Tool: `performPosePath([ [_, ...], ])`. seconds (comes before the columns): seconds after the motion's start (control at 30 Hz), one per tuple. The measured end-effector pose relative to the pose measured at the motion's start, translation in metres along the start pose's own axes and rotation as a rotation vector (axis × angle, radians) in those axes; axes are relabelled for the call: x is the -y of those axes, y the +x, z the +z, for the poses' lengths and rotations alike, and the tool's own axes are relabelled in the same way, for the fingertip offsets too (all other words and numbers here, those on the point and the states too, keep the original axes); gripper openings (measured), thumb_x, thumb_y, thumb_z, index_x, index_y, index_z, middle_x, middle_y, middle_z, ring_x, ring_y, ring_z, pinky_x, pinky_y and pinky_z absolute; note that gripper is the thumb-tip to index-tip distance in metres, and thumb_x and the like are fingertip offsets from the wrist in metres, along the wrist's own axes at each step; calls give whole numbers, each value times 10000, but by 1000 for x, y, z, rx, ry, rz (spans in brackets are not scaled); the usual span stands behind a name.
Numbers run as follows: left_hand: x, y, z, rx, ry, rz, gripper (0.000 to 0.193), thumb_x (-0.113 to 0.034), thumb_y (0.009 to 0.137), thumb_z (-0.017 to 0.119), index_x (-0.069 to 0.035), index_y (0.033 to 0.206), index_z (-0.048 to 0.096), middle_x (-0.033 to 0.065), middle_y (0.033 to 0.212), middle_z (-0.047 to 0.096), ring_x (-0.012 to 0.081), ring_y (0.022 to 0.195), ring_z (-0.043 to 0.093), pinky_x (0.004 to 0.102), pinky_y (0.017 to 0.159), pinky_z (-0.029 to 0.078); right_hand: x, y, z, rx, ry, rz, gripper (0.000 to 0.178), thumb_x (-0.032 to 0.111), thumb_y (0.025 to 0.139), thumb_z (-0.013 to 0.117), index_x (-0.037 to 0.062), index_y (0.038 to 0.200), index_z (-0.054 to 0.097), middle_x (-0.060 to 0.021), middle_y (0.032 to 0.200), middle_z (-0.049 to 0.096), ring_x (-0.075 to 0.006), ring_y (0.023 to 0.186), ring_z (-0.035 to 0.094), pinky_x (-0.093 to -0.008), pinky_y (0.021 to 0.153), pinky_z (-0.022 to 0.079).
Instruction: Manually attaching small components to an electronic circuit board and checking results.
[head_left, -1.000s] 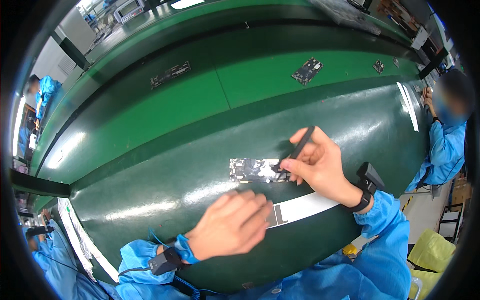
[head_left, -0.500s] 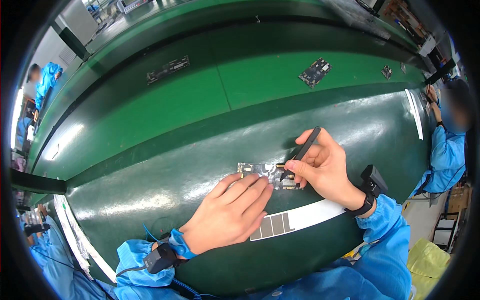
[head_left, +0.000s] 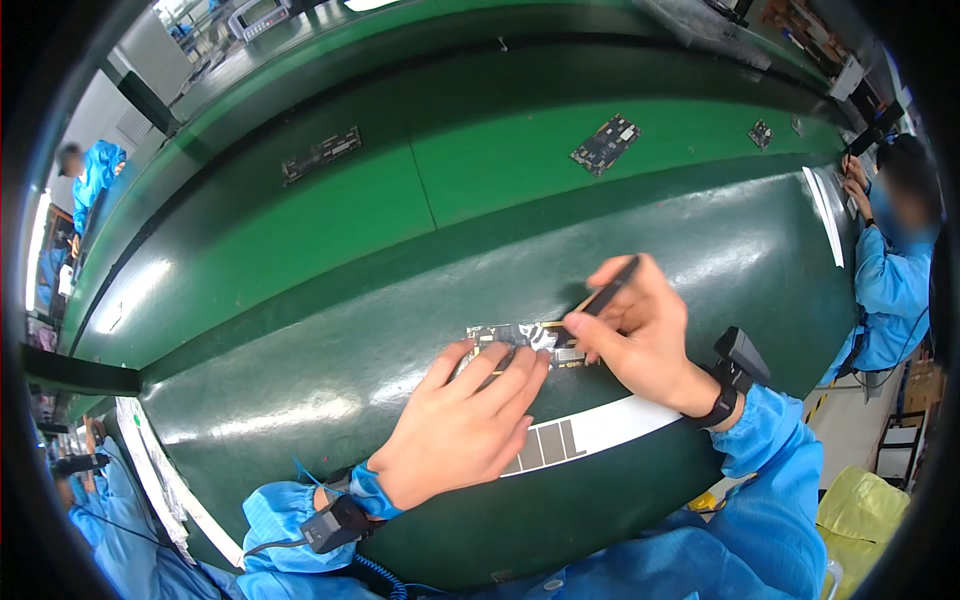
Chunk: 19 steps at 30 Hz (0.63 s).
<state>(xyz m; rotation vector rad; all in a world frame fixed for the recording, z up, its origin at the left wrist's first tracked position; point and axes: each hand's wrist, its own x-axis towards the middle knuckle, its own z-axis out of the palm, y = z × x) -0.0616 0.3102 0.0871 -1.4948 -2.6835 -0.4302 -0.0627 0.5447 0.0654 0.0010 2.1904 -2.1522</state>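
Observation:
A dark circuit board (head_left: 488, 332) with a shiny clear film or part in its middle lies on the dark green mat. My left hand (head_left: 455, 425) lies over its near left part, fingers stretched and apart, the tips touching the board. Above the board's right end is my right hand (head_left: 645, 340), its thumb and fingers closed round black tweezers (head_left: 614, 284). The tweezers slant down toward the board; their tips are blurred and partly hidden by the thumb. A white strip with grey rectangles (head_left: 625, 424) lies on the near side, partly under my hands.
Several other boards lie on the bright green far strip, among them a dark board (head_left: 605, 144) and a long board (head_left: 321, 155). White strips (head_left: 824, 215) lie at the right, with more strips (head_left: 165, 485) at the left. A co-worker (head_left: 890, 260) sits at the right end.
The tweezers' tips have drawn back closer under my right thumb. My left fingers have shifted slightly on the board. The whole view has moved a little.

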Motion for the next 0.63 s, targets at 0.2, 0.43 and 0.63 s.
performPosePath([
  [0.2,-6,5,4,-2,19,-2,587,-231,823,693,-15,1358,590,101,1299,589,264,1189,546,464,1067,417,16,-50,-14,-53,86,-131,383,-100,861,735,-18,1142,488,-157,915,729,-169,838,727,-260,650,592],
  [0.43,-43,-24,7,-21,-35,207,525,-278,803,728,-88,1289,669,63,1206,631,211,1103,613,405,981,484,-10,-69,-32,185,-12,-69,361,-58,859,761,2,1119,517,-123,872,749,-124,770,724,-246,653,574],
  [0.63,-52,-19,10,131,36,189,581,-387,818,733,-204,1363,646,36,1259,577,169,1207,529,442,1040,431,-5,-65,-47,384,-154,-108,377,-48,837,785,-2,1101,520,-135,898,753,-188,844,756,-266,717,593],
])
